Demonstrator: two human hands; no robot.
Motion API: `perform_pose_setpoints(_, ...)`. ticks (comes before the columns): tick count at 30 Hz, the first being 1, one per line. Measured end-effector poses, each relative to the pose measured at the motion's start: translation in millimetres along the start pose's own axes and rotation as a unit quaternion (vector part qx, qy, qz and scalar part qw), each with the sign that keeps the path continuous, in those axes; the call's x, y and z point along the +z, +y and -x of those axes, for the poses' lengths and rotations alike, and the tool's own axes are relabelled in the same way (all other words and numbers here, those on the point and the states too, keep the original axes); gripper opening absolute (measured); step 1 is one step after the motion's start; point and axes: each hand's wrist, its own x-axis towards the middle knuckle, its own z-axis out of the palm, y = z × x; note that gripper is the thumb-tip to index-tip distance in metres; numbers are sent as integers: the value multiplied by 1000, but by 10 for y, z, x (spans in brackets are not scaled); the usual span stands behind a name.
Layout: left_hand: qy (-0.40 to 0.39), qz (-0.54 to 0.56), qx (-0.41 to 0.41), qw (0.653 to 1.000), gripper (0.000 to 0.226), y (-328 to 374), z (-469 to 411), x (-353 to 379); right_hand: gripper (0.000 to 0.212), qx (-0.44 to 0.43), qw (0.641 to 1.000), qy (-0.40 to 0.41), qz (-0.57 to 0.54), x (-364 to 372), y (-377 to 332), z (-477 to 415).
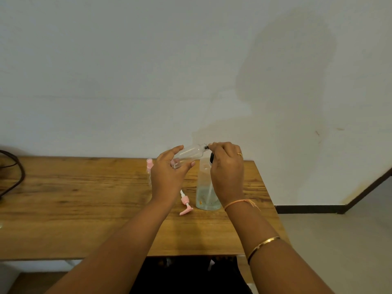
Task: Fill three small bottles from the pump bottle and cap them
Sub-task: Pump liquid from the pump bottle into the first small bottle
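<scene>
My left hand [169, 172] grips a small clear bottle [189, 152], tilted with its neck up and to the right. My right hand [227, 166] pinches a dark nozzle at that neck, above the large clear pump bottle [204, 194] standing on the wooden table [63, 198]. A little pale liquid sits in the large bottle's bottom. A pink pump cap [186, 203] lies on the table just left of it. Another small bottle with a pink cap [149, 166] stands behind my left hand, mostly hidden.
A dark cable [14, 170] curls at the table's far left edge. The table's right edge ends just past the pump bottle, with floor [339, 240] beyond. A plain wall [191, 71] stands right behind the table.
</scene>
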Motion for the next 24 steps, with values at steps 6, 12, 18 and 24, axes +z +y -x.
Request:
perform_pose_setpoints(6,0,9,-2,1000,52,0,0,4,27,-1,999,-31,9,-86,-37,-103)
perform_pose_setpoints(12,3,17,6,1000,53,-4,-4,-4,25,9,996,-80,35,-144,-61,-251)
perform_pose_setpoints(18,0,11,8,1000,52,4,-3,-3,29,2,999,-30,17,-80,-32,-107)
perform_pose_setpoints(24,-9,-3,3,1000,49,-26,16,3,28,11,1000,-11,-5,-15,-10,-15)
